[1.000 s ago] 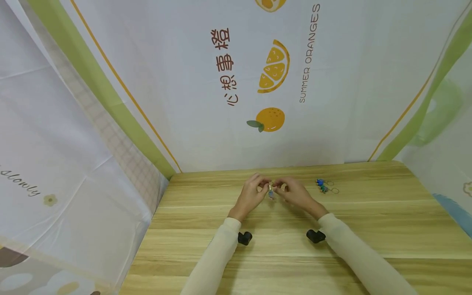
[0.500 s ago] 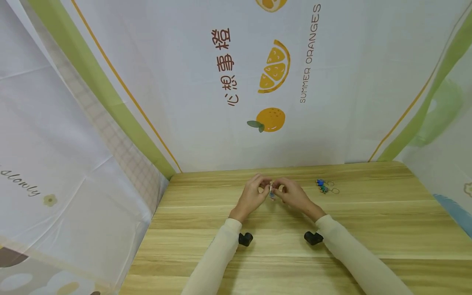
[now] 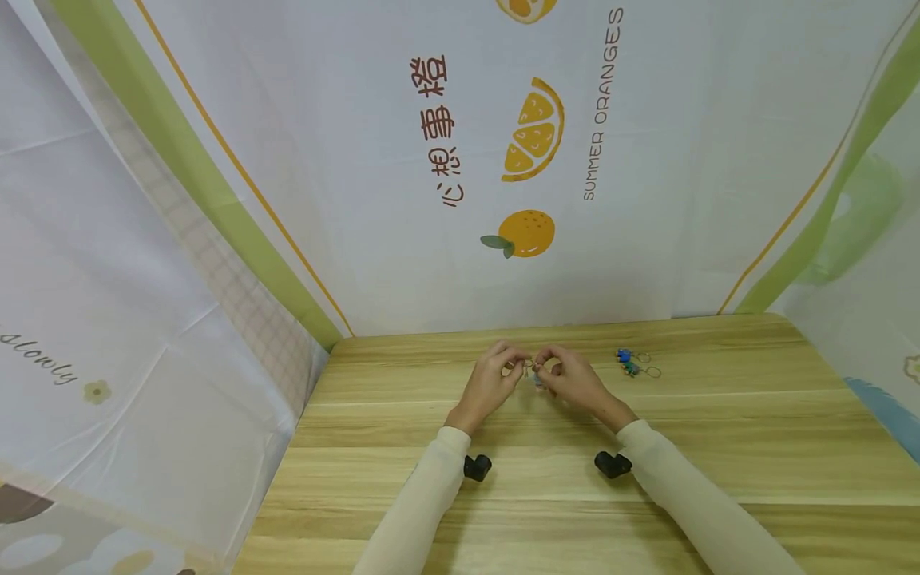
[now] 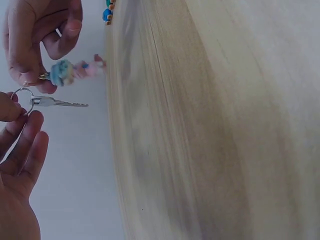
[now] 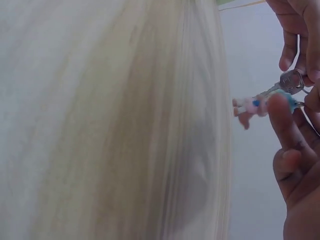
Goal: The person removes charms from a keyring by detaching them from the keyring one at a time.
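My left hand (image 3: 492,379) pinches a metal key ring (image 4: 31,94) between thumb and fingers. A silver key (image 4: 55,102) hangs on that ring, its blade pointing away from the fingers. My right hand (image 3: 571,375) pinches the clasp end of a small figurine keychain (image 4: 75,71) with a teal top and pink body, right beside the ring. In the right wrist view the figurine (image 5: 255,104) overlaps the key (image 5: 290,80), and a right finger covers part of it. Both hands are close together above the far part of the wooden table (image 3: 539,511).
Two more figurine keychains lie right of my hands, one blue (image 3: 624,354) and one green (image 3: 631,368), each with a ring. A white printed cloth (image 3: 402,271) hangs behind the table's far edge. Black wrist devices (image 3: 613,464) sit under both sleeves.
The figurine has shifted slightly right with my right hand, after the hands came together half a second ago. My left hand keeps nearly the same place. The two keychains on the table have not moved.
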Motion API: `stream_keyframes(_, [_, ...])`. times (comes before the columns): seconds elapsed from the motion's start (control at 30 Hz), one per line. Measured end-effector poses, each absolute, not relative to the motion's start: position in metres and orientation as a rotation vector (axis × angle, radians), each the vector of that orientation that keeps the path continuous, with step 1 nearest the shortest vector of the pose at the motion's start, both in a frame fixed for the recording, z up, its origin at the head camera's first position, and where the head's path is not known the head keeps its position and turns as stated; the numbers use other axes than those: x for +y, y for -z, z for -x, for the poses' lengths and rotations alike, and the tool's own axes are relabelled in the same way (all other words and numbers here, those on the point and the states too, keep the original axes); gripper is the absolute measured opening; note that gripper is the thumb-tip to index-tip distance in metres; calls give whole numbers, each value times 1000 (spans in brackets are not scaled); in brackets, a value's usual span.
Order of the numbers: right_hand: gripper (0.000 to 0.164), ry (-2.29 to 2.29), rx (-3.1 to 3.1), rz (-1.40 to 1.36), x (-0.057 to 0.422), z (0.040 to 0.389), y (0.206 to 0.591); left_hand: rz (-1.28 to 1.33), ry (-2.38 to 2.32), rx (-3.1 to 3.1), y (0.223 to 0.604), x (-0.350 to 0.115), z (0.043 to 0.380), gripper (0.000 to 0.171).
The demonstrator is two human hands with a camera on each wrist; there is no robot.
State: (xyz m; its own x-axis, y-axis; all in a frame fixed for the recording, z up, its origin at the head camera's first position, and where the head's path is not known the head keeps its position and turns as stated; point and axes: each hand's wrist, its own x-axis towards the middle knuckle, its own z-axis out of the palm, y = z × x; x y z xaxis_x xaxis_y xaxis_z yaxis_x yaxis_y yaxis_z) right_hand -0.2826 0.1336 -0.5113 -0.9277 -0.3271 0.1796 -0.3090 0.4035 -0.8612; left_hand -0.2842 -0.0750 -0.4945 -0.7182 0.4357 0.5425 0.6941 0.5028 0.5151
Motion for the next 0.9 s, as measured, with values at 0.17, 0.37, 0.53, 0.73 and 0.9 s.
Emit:
stream_keyframes(0.17, [13,1636,2590,602,134,283,509,943,1070,-2412,494,-76,283,18])
stream_keyframes(0.37, [15,1654,2610,715,135,283,509,919,1059,-2437,494,-77,283,18])
stream_keyframes(0.53, [12,1683,2599,823,137,282,510,910,1050,-2462,494,-78,284,17])
stream_keyframes(0.73, [8,1631,2698,855,135,284,511,931,1078,-2489,494,-78,283,20])
stream_keyframes(0.9, [7,1609,2702,853,133,285,509,948,1054,-2488,494,-79,283,22])
